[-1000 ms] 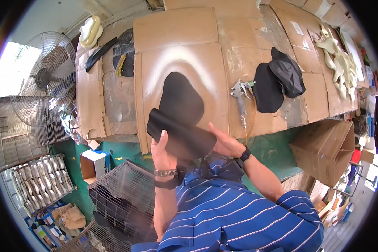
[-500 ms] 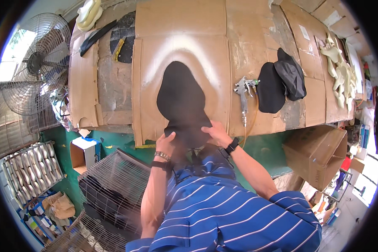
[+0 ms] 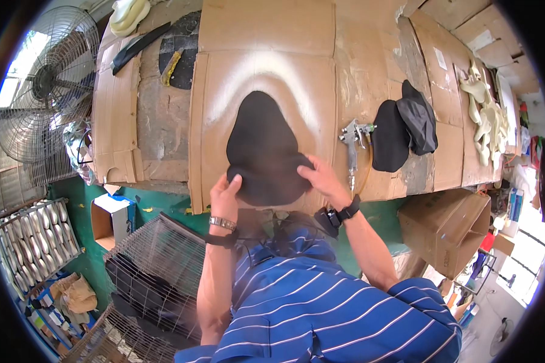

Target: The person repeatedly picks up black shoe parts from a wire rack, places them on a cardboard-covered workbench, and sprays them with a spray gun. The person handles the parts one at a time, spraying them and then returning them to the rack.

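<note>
Sheet [image 3: 269, 187], black, pinched by left hand [image 3: 224, 198] and right hand [image 3: 326, 183] in front of black piece [image 3: 261, 124] on table [image 3: 369, 54]; spray gun [image 3: 352, 138] to right.

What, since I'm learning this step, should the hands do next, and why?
Probably line up the held black sheet with the black shaped piece on the cardboard: the left hand and right hand pinch the sheet's opposite edges, and in this view it overlaps only that piece's near end.

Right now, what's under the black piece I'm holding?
Cardboard and, on it, another flat black piece show past its far edge; whatever the held piece covers is hidden.
</note>
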Tool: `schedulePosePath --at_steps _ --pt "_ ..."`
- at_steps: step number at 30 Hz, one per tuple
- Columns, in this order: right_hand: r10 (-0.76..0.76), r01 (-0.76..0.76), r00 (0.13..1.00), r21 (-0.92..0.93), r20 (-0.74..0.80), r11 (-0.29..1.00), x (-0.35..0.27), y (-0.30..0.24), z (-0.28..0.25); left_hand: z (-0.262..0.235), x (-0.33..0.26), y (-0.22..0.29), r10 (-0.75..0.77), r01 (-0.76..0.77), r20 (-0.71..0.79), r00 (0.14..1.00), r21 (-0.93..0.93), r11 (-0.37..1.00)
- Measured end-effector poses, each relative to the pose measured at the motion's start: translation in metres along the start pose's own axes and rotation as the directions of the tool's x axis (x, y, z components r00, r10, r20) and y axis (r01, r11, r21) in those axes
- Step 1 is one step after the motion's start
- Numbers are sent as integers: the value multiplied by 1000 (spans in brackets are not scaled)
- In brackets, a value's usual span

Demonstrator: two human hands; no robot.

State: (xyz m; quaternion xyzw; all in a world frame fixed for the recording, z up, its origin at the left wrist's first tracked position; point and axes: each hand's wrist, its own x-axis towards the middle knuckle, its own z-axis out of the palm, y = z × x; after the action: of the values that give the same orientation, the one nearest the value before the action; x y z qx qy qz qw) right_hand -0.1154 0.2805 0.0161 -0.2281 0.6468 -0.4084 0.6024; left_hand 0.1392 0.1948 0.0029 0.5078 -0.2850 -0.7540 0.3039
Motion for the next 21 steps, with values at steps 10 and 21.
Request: schedulePosePath --at_steps 10,21 --pt "-437 383 891 -311 -124 870 46 -32 -13 36 24 59 159 -159 -22 987 17 987" --pt "24 -72 958 -160 -287 984 82 59 3 -33 90 -59 -201 182 -284 937 -93 979"
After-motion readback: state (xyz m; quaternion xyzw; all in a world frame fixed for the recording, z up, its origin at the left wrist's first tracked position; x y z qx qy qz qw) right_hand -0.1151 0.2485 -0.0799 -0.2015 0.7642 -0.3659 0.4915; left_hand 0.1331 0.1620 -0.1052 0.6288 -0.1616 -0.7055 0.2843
